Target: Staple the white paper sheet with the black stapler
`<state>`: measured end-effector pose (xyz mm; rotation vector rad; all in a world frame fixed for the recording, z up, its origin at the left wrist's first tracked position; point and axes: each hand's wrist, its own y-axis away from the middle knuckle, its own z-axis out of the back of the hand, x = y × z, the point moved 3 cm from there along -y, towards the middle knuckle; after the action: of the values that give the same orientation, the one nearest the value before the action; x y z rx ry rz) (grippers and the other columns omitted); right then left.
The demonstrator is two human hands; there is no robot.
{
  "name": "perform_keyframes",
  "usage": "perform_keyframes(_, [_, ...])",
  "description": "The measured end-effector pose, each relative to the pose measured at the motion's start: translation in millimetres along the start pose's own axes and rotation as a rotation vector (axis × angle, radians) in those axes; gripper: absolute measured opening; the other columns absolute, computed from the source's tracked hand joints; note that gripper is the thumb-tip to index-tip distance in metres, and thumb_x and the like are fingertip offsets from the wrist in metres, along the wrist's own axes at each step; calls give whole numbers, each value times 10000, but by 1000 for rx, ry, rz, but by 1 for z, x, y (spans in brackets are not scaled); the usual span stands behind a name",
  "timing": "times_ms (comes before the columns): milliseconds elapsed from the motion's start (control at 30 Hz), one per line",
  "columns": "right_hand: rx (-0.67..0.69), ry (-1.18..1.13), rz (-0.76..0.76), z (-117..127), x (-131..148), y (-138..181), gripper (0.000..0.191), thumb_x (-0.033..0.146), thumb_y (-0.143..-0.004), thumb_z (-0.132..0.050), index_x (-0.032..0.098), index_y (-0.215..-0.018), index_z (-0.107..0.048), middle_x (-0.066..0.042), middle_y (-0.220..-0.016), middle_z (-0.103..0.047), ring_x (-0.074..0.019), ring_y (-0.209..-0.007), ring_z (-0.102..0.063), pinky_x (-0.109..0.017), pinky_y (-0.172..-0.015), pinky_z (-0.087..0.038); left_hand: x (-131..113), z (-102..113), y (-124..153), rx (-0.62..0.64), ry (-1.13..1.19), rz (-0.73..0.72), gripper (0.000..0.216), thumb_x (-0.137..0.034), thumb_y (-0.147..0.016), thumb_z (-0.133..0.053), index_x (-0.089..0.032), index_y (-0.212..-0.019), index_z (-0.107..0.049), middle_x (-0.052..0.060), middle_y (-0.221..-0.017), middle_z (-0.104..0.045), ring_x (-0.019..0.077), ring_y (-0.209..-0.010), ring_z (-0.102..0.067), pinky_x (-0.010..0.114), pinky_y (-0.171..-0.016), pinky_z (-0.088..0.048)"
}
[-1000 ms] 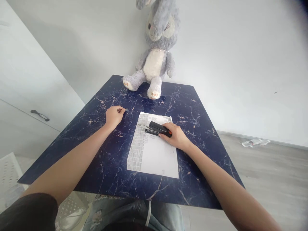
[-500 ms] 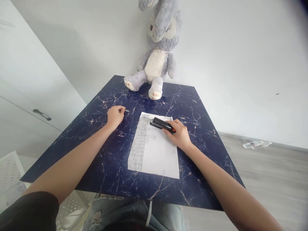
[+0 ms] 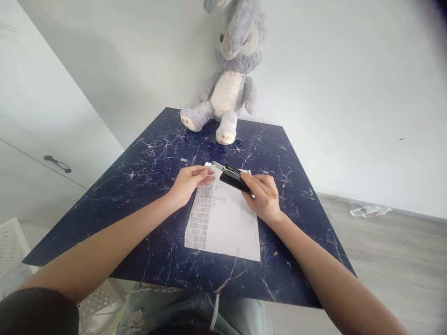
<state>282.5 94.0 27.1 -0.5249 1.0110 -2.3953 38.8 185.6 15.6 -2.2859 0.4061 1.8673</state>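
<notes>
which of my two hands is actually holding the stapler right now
Your right hand grips the black stapler above the paper. Your left hand only rests on the paper's left edge, fingers pointing toward the stapler.

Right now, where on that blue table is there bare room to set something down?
The table is bare right of the paper, out to its right edge, and left of the left forearm. The far middle is crowded: left hand, right hand holding the stapler, and the plush rabbit behind.

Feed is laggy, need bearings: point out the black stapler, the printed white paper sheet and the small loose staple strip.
Black stapler [image 3: 234,180], head view, black top.
Printed white paper sheet [image 3: 226,228], head view, blank middle.
Small loose staple strip [image 3: 183,160], head view, centre.
</notes>
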Motion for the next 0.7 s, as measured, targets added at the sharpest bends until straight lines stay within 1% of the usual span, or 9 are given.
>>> perform_keyframes(100, [42,47,93,2,8,-1,653,111,-952,-568,344,-1546,-430,-27,-1370,-669,-297,-1050,-645,-511,-865,-521,7,-7,2,65,135,87,204,-270,-875,-779,-142,-1034,-781,135,-1113,-766,226,-1049,-739,422,-1037,-577])
perform_keyframes(200, [95,55,131,2,13,-1,635,101,-977,-536,349,-1551,-425,-10,-1399,-649,-275,-1076,-648,-487,-875,-519,8,-8,0,75,223,131,121,-180,-891,-745,-132,-993,-789,127,-1105,-773,218,-1090,-730,413,-1101,-539])
perform_keyframes(333, [165,40,124,0,13,3,574,143,-1015,-528,381,-1533,-455,14,-1417,-634,-268,-1124,-645,-479,-909,-529,9,-10,-1,81,266,166,122,-136,-905,-715,-128,-998,-792,129,-1118,-772,217,-1114,-723,388,-1108,-535])
perform_keyframes(500, [227,42,188,3,18,3,608,148,-1023,-545,392,-1563,-406,23,-1436,-618,-255,-1127,-657,-444,-897,-554,12,-9,-1,92,287,178,137,-127,-911,-705,-123,-1017,-792,131,-1119,-772,193,-1075,-736,352,-1108,-528])
perform_keyframes(700, [351,17,197,10,31,-5,561,143,-1049,-493,400,-1545,-434,29,-1423,-628,-226,-1136,-677,-389,-893,-569,13,-8,-3,115,245,176,153,-222,-902,-749,-132,-1018,-791,127,-1121,-770,193,-1064,-735,347,-1069,-546])
